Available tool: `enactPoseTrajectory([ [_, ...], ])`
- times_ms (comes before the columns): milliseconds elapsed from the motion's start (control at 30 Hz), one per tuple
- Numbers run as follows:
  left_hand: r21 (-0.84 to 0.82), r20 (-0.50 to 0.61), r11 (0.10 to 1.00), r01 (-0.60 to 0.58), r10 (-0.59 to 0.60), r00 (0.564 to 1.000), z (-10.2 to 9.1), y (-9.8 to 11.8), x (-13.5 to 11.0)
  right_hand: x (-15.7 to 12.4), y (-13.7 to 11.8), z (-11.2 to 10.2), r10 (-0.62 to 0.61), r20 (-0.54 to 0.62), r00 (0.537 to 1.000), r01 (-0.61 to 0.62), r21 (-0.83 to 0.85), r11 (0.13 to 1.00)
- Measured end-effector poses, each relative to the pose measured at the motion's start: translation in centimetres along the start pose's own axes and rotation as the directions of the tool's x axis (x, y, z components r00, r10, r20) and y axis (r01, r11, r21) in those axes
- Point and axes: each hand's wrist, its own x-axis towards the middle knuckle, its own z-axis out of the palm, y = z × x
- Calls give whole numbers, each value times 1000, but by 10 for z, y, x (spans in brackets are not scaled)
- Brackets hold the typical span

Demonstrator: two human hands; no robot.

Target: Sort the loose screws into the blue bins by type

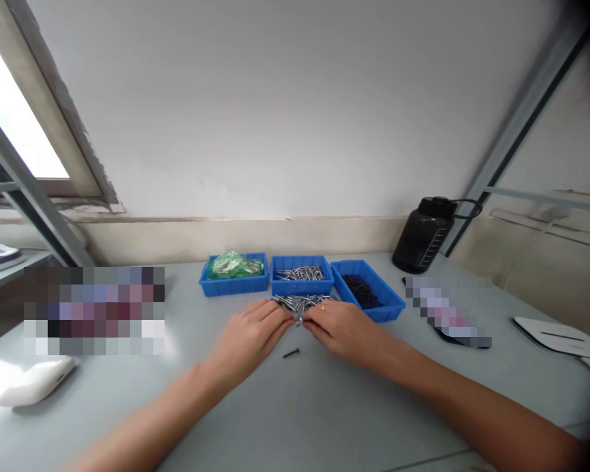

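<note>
Three blue bins [302, 287] stand behind silver fasteners [301, 303] heaped on a grey surface [275, 419], where the left hand [255, 332] and right hand [345, 328] nearly meet, fingers [281, 317] bent, whether gripping anything unclear.

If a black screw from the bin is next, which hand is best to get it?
Probably the right hand: it's right beside the bin of black screws. The left hand is farther away. Both hands' fingertips are close together by the silver screws.
</note>
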Motion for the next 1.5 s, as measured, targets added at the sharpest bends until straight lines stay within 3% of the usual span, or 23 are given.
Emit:
enactPoseTrajectory([
  [133,86,46,996,37,-41,998,2,-2,0,-2,3,0,-29,-153,988,39,61,997],
  [300,104,169,994,-34,16,985,5,1,-1,-5,-6,2,-158,-292,943,190,86,978],
  [467,29,92,999,25,-28,995,4,-3,0,-4,-2,1,-129,-320,939,170,104,980],
  [567,-34,9,997,63,-62,998,4,-6,1,-2,4,0,-28,-256,966,55,102,993],
  [700,-50,-84,998,42,-46,995,2,-5,2,0,3,0,15,-66,998,-12,36,999],
  [833,-67,-44,997,-24,21,999,2,0,1,0,-6,3,36,109,993,-36,-2,999],
  [933,-49,-29,998,-45,44,999,3,2,1,0,-6,4,34,123,992,-33,-8,999],
  [1167,14,-55,1000,-14,14,998,2,-4,1,0,4,2,19,-37,999,-17,48,999],
  [1333,129,35,992,12,-16,999,5,-6,-2,-2,2,1,-10,-197,980,34,119,992],
  [1500,163,96,987,-1,-15,995,6,-5,-1,-3,-1,1,-86,-247,965,121,131,984],
])
